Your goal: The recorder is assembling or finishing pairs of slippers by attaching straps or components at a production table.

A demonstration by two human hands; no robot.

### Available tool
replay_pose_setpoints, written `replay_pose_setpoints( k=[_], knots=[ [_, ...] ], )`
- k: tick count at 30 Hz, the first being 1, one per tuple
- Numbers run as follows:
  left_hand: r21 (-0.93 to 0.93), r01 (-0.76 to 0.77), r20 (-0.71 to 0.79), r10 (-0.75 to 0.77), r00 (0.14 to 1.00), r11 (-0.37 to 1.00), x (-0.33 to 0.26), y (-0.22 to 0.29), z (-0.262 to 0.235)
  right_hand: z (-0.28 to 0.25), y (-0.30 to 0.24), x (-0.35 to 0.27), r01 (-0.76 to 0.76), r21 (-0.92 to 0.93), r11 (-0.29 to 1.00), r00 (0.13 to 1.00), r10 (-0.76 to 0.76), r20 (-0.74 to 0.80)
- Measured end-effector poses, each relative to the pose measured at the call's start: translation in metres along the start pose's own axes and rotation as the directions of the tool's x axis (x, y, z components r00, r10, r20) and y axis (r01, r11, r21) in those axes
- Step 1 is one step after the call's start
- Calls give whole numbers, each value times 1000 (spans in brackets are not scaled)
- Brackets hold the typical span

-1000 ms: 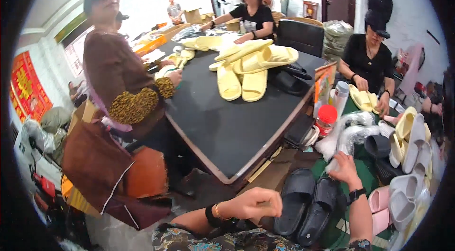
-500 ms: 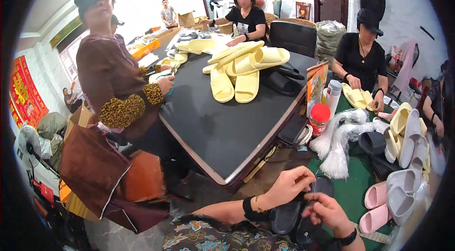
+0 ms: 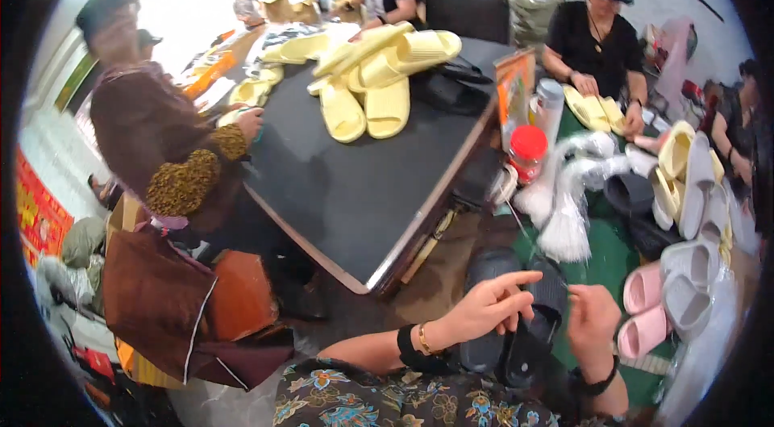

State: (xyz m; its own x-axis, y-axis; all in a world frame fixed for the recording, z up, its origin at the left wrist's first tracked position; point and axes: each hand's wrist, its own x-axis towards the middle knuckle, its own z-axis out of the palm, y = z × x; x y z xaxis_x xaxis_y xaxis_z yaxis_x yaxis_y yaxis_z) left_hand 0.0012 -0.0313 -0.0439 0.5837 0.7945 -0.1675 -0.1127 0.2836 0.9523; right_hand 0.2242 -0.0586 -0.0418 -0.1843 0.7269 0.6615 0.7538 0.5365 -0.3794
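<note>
A pair of black slippers (image 3: 538, 329) lies before me at the edge of the green table. My left hand (image 3: 488, 306) hovers over them, index finger stretched out and the others loosely bent, with nothing visible in it. To the right of the slippers my right hand (image 3: 594, 320) is raised with its fingers pinched together. Whatever it pinches is too fine to make out. A thin pale strand (image 3: 522, 221) runs down toward the slippers from beside the red-lidded jar (image 3: 528, 151). Bundles of white plastic ties (image 3: 566, 229) lie beyond my hands.
Pink slippers (image 3: 642, 330) and grey slippers (image 3: 687, 298) crowd the right side. Yellow slippers (image 3: 387, 108) are heaped on the black table (image 3: 322, 201). One person (image 3: 157, 137) stands at left; another (image 3: 597, 48) handles yellow slippers across the green table (image 3: 592, 270). A brown cloth (image 3: 157, 298) covers a chair.
My hands have moved apart: the right has risen and gone right, the left has stretched its index finger. The view has shifted, and the person at the far side of the black table bends lower.
</note>
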Motion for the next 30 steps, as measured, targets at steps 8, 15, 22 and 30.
replay_pose_setpoints(
  k=[8, 15, 22, 30],
  knots=[
    [88, 48, -275, -22, 961, 995, -3, -19, -13, 40, -3, -44, 65, 124, 990, 952, -99, 290],
    [122, 192, -228, -161, 960, 974, -12, -46, -17, 32, -2, -87, -116, 97, 988, 854, 49, 518],
    [205, 381, 28, -394, 919, 902, -29, -58, -27, 25, -11, -119, -252, 138, 958, 756, 106, 646],
    [448, 311, -74, -312, 947, 838, -27, -76, -18, 18, -19, -128, -276, 150, 949, 722, 102, 685]
  ],
)
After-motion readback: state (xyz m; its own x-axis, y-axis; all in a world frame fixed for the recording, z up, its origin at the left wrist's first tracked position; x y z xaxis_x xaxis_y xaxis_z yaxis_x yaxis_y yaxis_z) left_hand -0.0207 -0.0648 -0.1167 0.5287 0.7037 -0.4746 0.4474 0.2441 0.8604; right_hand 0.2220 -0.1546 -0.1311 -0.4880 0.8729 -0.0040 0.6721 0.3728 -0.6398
